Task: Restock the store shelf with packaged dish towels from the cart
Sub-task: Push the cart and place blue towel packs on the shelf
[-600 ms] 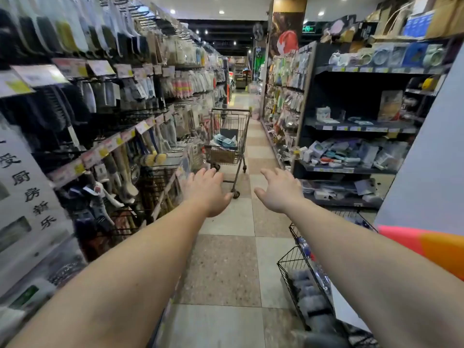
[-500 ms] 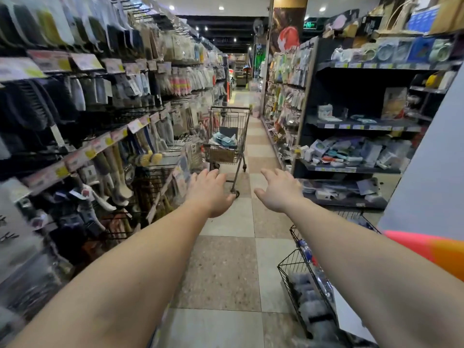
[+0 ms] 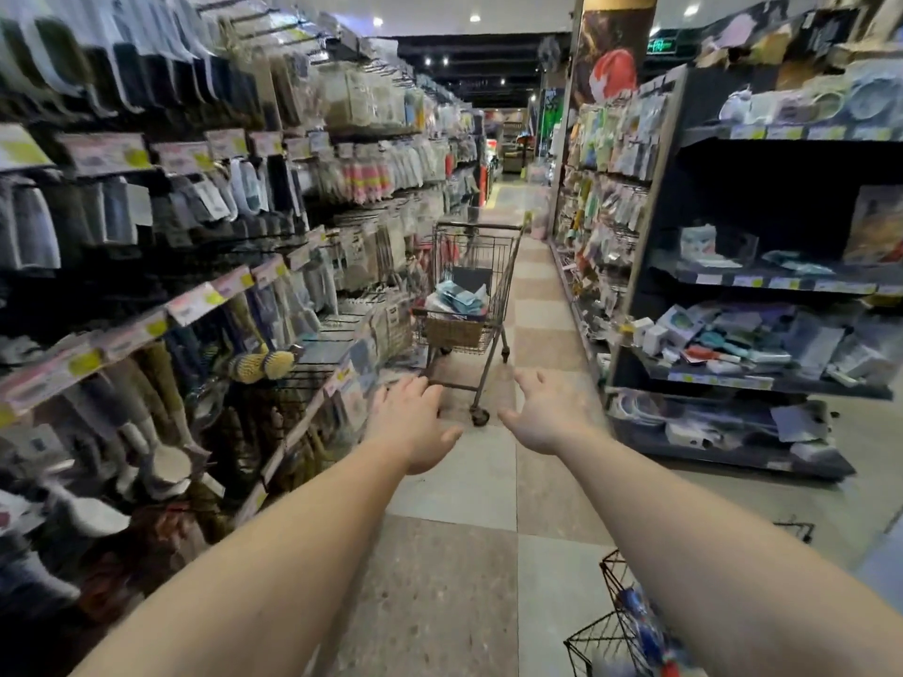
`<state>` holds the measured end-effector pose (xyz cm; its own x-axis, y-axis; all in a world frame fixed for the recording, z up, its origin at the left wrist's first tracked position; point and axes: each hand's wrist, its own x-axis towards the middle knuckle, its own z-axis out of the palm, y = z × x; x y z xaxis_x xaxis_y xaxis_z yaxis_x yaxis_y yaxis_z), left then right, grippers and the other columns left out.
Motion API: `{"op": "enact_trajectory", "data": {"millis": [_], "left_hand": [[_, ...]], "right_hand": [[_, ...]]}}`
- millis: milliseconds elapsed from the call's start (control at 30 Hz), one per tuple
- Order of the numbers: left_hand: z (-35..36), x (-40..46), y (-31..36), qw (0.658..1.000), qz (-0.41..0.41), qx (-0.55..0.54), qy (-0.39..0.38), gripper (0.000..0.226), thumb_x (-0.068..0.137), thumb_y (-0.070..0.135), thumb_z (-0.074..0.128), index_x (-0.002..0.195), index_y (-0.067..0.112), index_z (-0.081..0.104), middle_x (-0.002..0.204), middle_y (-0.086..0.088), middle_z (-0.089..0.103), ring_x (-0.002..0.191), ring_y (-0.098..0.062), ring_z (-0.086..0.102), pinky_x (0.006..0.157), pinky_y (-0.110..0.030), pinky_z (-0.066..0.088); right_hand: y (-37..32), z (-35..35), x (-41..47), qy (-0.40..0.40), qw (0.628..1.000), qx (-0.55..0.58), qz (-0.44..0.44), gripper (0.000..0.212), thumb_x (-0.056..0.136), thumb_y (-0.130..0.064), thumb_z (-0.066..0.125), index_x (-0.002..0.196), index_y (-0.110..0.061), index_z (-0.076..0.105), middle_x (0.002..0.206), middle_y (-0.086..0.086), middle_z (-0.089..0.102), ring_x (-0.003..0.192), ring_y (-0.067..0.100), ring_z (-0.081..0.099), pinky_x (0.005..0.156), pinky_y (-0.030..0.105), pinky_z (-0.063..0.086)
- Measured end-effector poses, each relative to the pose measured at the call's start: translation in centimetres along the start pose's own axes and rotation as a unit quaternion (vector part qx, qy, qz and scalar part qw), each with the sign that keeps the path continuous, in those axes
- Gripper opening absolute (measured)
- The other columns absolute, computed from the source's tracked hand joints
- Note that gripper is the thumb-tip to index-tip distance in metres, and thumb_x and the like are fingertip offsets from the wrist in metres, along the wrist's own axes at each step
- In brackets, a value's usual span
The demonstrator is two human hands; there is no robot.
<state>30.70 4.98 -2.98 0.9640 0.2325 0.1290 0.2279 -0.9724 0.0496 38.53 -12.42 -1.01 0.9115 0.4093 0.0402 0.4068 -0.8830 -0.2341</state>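
Towel packs [image 3: 459,298] glossy, heaped in wire-mesh cart [image 3: 508,266]; hands empty.

Small round ceiling lights [image 3: 475,18] far beyond the outstretched hands give a dim, uneven wash, leaving the dark shelf bay [image 3: 762,188] to the right of them in shadow, while motion blur smears the hanging goods [image 3: 146,202] on their left and wide-angle distortion bows the edges.

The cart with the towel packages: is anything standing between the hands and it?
Nothing visible. Both hands, left hand and right hand, reach out empty over bare floor tiles; the cart stands farther down the aisle, beside the left shelf.
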Motion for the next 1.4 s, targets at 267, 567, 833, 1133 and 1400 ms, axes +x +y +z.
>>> {"op": "enact_trajectory", "data": {"millis": [267, 567, 833, 1133, 1400], "left_hand": [[2.6, 15.1, -3.9, 0.999, -0.030, -0.012, -0.008, 0.073, 0.093, 0.062, 0.046, 0.153, 0.023, 0.029, 0.162, -0.002, 0.025, 0.150, -0.025, 0.019, 0.122, -0.046, 0.014], [5.7, 36.3, -5.8, 0.999, 0.013, -0.030, -0.010, 0.075, 0.091, 0.063, 0.045, 0.153, 0.023, 0.029, 0.161, -0.002, 0.027, 0.148, -0.026, 0.022, 0.121, -0.049, 0.018], [10.7, 50.3, -6.7, 0.999, -0.008, -0.026, -0.042, 0.074, 0.093, 0.062, 0.045, 0.154, 0.024, 0.027, 0.163, -0.002, 0.022, 0.151, -0.026, 0.017, 0.122, -0.048, 0.012], [14.2, 68.7, -8.4, 0.994, -0.082, -0.039, -0.060, 0.072, 0.093, 0.060, 0.047, 0.152, 0.023, 0.030, 0.160, -0.001, 0.027, 0.149, -0.025, 0.019, 0.123, -0.048, 0.012], [16.6, 80.9, -10.7, 0.988, -0.125, -0.051, -0.070, 0.071, 0.092, 0.060, 0.048, 0.150, 0.023, 0.032, 0.157, 0.000, 0.033, 0.147, -0.024, 0.024, 0.122, -0.047, 0.015]], "right_hand": [[0.4, 2.2, 16.3, 0.013, 1.000, -0.006, -0.022, 0.070, 0.092, -0.053, 0.051, 0.153, -0.029, 0.026, 0.152, 0.007, 0.038, 0.142, 0.029, 0.030, 0.114, 0.046, 0.031], [1.9, 3.1, 35.1, 0.023, 1.000, -0.013, 0.005, 0.070, 0.093, -0.052, 0.052, 0.153, -0.027, 0.026, 0.151, 0.005, 0.038, 0.140, 0.027, 0.031, 0.114, 0.044, 0.030], [4.8, 7.3, 49.5, -0.029, 0.999, 0.010, 0.021, 0.064, 0.094, -0.050, 0.051, 0.150, -0.027, 0.029, 0.154, 0.007, 0.034, 0.143, 0.028, 0.029, 0.116, 0.045, 0.028], [8.8, 9.6, 71.0, -0.062, 0.998, 0.010, -0.006, 0.070, 0.093, -0.051, 0.050, 0.153, -0.026, 0.025, 0.151, 0.007, 0.040, 0.139, 0.030, 0.035, 0.114, 0.043, 0.031], [9.7, 11.5, 85.5, -0.088, 0.995, 0.004, -0.040, 0.074, 0.093, -0.053, 0.051, 0.155, -0.026, 0.021, 0.159, 0.006, 0.031, 0.146, 0.030, 0.027, 0.120, 0.048, 0.023]]}}
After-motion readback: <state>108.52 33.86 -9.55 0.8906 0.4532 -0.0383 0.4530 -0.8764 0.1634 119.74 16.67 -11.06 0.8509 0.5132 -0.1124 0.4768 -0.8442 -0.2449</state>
